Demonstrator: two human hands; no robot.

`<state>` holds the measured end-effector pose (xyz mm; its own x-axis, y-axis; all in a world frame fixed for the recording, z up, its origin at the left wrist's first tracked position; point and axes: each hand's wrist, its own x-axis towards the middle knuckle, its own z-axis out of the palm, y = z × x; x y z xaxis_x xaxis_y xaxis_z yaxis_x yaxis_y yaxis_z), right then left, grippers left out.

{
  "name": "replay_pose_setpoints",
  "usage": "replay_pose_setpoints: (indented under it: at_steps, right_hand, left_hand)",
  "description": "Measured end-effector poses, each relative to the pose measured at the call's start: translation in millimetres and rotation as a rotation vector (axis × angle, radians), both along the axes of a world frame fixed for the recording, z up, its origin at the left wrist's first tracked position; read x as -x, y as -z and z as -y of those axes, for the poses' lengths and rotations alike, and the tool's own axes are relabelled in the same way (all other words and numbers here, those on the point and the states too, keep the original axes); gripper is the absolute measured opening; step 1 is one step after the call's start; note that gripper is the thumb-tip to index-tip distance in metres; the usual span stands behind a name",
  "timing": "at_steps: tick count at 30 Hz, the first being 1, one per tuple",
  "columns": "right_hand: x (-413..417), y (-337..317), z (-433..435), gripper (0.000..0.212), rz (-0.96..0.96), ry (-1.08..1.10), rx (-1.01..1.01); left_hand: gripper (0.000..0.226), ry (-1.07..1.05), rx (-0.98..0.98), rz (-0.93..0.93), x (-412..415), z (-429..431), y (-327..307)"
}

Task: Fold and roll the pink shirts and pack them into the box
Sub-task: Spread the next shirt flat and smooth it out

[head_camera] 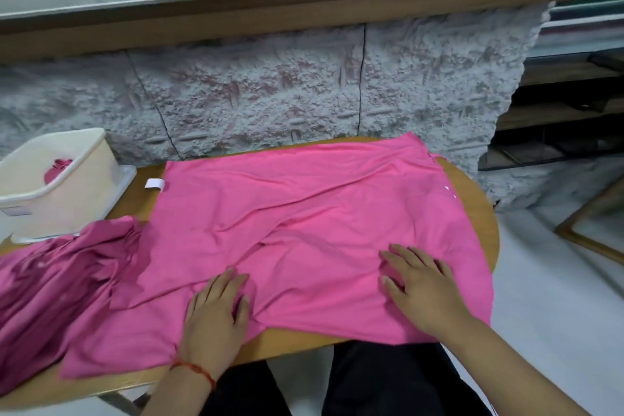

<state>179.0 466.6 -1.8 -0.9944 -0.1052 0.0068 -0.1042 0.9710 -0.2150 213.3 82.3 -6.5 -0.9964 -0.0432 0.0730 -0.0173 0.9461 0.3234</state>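
Left hand [216, 311], right hand [422, 287]: palms down, fingers spread flat on soft, creased bright pink shirt [304, 206] beneath both. Left of left hand: crumpled darker pink shirt [50, 280]; beyond it, rectangular white plastic box [81, 192] holding rolled shirt [58, 168].

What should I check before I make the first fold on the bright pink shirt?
1. Bright pink shirt smooth: not ok, creases cross its middle.
2. Left hand and right hand flat on it: ok.
3. Shirt wholly on the table: cannot tell at the near right corner.
4. Darker shirt apart from it: not ok, they touch.
5. Box has room: ok, one roll shows inside.
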Motion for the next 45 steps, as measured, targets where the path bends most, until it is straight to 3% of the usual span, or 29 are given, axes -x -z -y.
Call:
replay_pose_setpoints:
  at_steps: [4,8,11,14,22,26,31,34,38,40,45]
  right_hand:
    - [-40,4,-22,0.046,-0.113,0.076,0.141]
    - [-62,13,-41,0.047,-0.261,0.364,0.5]
    - [-77,19,-61,0.056,-0.172,0.662,0.936]
    - [-84,21,-74,0.047,-0.041,0.717,1.237]
    - [-91,18,-99,0.015,-0.161,0.799,1.249]
    - [-99,19,-106,0.033,-0.024,0.808,1.332]
    - [-103,13,-114,0.021,0.074,0.672,1.267]
    - [-95,-8,-122,0.029,-0.023,0.619,1.292]
    - [-84,-37,-128,0.036,-0.275,0.567,1.333]
    - [-81,-45,-130,0.037,-0.321,0.564,1.362]
    - [-78,-38,-134,0.036,-0.273,0.695,1.352]
  left_hand:
    - [0.058,-0.041,0.047,0.002,-29,-36,-7]
    - [0.052,0.07,0.049,-0.035,-40,-80,-5]
    - [0.059,0.092,0.037,-0.051,-50,-101,1]
    - [0.058,0.101,0.078,-0.103,-56,-106,7]
    - [0.045,0.181,0.07,-0.296,-60,-104,23]
    - [0.058,0.212,0.044,-0.384,-58,-100,26]
    - [0.067,0.142,-0.038,-0.372,-57,-98,17]
    - [0.066,0.199,0.017,-0.427,-56,-103,9]
    - [0.025,0.288,-0.04,-0.593,-60,-112,1]
    - [0.016,0.342,-0.038,-0.666,-62,-118,-1]
    - [0.034,0.501,0.116,-0.688,-74,-129,2]
